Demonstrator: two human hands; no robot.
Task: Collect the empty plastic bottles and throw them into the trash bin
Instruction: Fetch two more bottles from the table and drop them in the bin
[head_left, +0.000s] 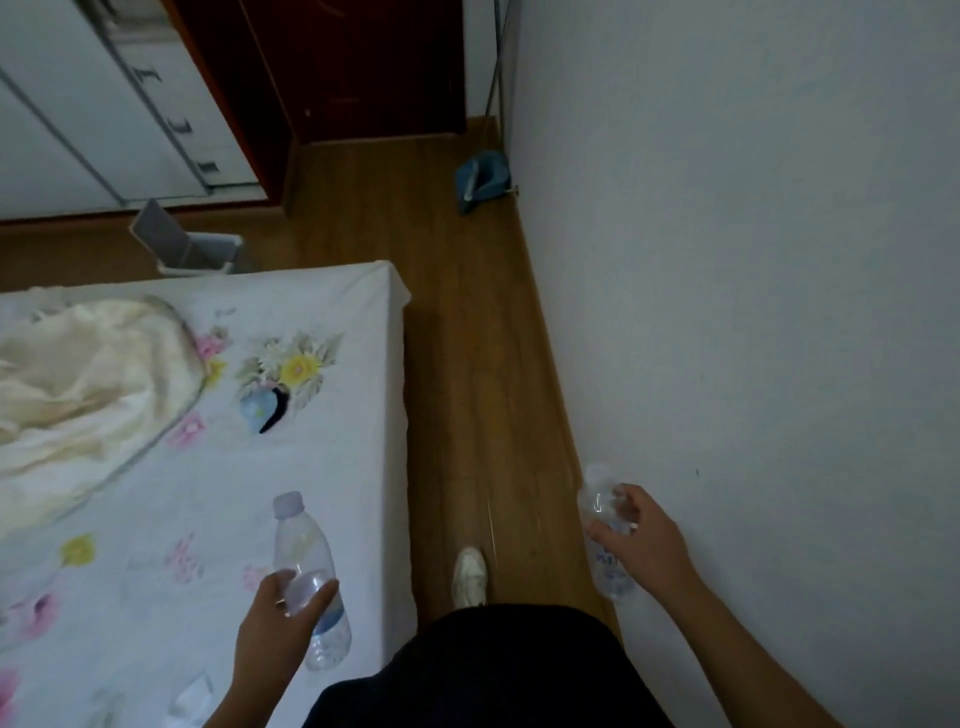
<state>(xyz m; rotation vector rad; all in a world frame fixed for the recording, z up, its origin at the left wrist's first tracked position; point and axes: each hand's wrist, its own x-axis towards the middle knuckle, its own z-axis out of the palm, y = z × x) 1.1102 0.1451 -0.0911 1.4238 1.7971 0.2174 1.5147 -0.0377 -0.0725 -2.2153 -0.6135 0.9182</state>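
Observation:
My left hand (278, 618) grips a clear plastic bottle (304, 545) around its middle, cap pointing away from me, above the bed's near right corner. My right hand (641, 540) holds a second clear bottle (597, 506) with a blue label, close to the wall on the right. A white trash bin (208, 254) with its lid flipped up stands on the floor beyond the far end of the bed.
The bed (322, 457) with a flowered sheet and a cream blanket (83, 384) fills the left. A strip of wooden floor (467, 364) runs between bed and wall. A blue dustpan (480, 179) leans by the wall; a dark door and white wardrobe stand beyond.

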